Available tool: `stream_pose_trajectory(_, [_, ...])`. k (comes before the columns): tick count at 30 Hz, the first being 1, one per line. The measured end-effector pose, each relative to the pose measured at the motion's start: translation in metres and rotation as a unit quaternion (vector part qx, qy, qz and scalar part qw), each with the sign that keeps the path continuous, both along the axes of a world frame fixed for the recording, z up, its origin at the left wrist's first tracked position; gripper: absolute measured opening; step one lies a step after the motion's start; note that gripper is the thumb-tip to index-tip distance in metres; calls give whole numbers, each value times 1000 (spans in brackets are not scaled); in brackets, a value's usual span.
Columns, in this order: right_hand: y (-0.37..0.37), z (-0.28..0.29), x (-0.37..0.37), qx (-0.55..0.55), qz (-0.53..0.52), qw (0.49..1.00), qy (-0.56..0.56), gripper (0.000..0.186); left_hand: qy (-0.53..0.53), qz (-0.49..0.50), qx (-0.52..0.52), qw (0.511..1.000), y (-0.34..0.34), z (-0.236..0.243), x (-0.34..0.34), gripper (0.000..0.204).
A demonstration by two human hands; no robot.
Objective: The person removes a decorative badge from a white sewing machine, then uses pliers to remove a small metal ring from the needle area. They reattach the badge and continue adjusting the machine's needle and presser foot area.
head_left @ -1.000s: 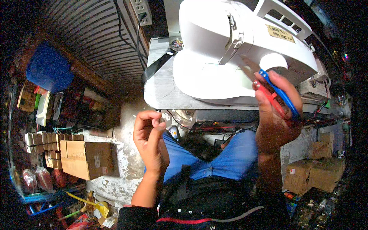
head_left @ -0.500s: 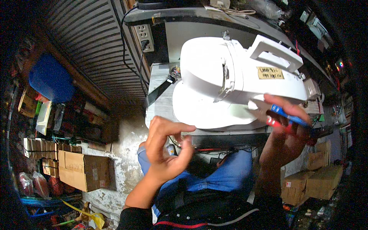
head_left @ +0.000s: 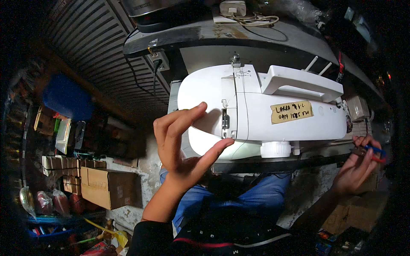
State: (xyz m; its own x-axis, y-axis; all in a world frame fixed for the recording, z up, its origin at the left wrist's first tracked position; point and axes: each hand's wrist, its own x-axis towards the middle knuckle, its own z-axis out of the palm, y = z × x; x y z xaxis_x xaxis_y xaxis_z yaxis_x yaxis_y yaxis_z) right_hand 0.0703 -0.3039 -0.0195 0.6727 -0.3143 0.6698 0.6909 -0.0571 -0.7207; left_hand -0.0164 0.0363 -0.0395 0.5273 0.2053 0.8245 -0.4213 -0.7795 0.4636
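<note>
A white sewing machine [head_left: 252, 89] stands on the table in front of me, with a carry handle on top, a round dial on its near side and a handwritten label [head_left: 292, 112]. My left hand [head_left: 183, 145] is open over its left end, thumb and forefinger spread wide beside the slot [head_left: 225, 121] in the casing; nothing shows between them. A thin dark thread [head_left: 246, 113] runs across the top near that slot. Off the machine's right end, my right hand [head_left: 358, 166] is closed round a small plier-like tool [head_left: 376, 150] with blue and red handles and a metal head.
Behind the machine is a dark shelf [head_left: 200, 36] with a cable and adapter [head_left: 232, 8]. A black plug sits in a wall socket [head_left: 161, 61] at the left. Cardboard boxes [head_left: 100, 187] and a blue container [head_left: 68, 96] are on the left side.
My right hand has moved right with the tool, away from the machine's near side. My left hand has spread its fingers and reached over the machine's left end. The view has shifted.
</note>
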Motion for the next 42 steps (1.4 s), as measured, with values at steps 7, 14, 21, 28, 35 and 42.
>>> stream_pose_trajectory(7, [-68, -98, 84, -25, 58, 970, 236, 63, -3, 32, 22, 999, -3, -3, -1, 68])
stream_pose_trajectory(14, [-83, -139, 91, -327, -139, 907, 225, 74, -2, -79, -128, 989, 6, -12, -10, 50])
stream_pose_trajectory(21, [-111, -200, 129, -314, 3, 924, 218, 50, 92, -70, -354, 928, -30, -60, -44, 45])
stream_pose_trajectory(28, [-89, -233, 144, -345, 7, 914, 212, 45, 231, -311, -503, 772, -65, -68, -37, 51])
stream_pose_trajectory(35, [-60, -223, 132, -285, 38, 897, 335, 46, 126, -208, -618, 748, -62, -47, -58, 38])
stream_pose_trajectory(42, [-79, -243, 142, -470, -83, 868, 137, 44, 123, -239, -627, 731, -81, -34, -70, 39])
